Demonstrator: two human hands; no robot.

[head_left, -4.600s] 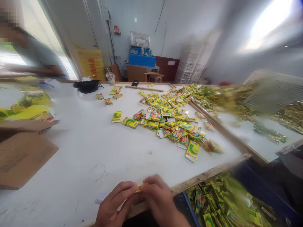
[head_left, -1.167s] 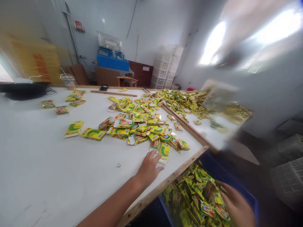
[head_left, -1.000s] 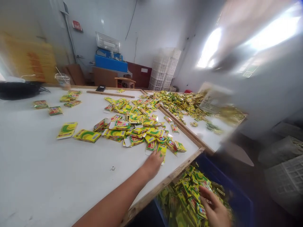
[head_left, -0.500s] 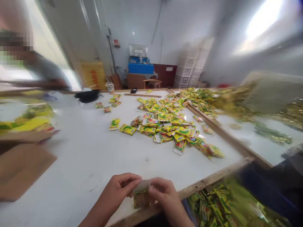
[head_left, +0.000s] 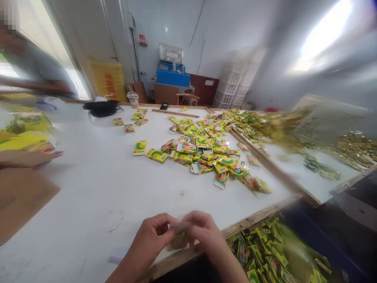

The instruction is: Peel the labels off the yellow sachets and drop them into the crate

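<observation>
Both hands meet at the near edge of the counter [head_left: 103,188]. The left hand [head_left: 151,237] and the right hand [head_left: 206,232] are each curled in, fingertips pinched on one small packet [head_left: 178,240] held between them, just above the counter's wooden rim. The packet is blurred (its print cannot be read); a pale upper edge shows between the thumbs.

Judgement on the step in hand: the packet appears to be worked at its top edge. It is best done with the thumbs close together on that edge, the lower fingers bracing the body, and the piece kept low over the counter so that a slip lands on the surface and not in the bin.

Beside the left wrist lies a pale slip [head_left: 117,256]. Below the rim, to the right, a blue bin [head_left: 324,243] holds loose yellow-green sachets [head_left: 259,255]. Farther up the counter lies a spread of flat yellow cartons [head_left: 203,153], well apart from the hands. To the left sits brown cardboard [head_left: 20,196]. A co-worker [head_left: 38,70] stands at the far left, out of focus.
</observation>
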